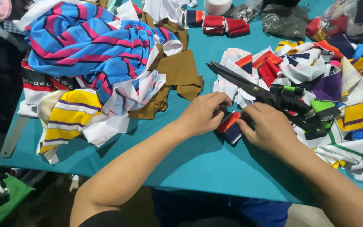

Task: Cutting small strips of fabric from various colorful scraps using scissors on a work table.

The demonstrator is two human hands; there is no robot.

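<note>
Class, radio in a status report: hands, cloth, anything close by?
Left hand and right hand pinch a striped cloth strip. Scissors lie just behind.

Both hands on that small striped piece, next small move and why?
Probably a tighter pinch to fold it flat: the left hand and right hand hold the red, orange and navy fabric piece between them on the teal table, its edges uneven. The black scissors lie unused.

fingertips of both hands hidden behind folded strip [230,127]; scissors [265,93] handles partly buried

Teal table [190,164] (dim floor below)
</note>
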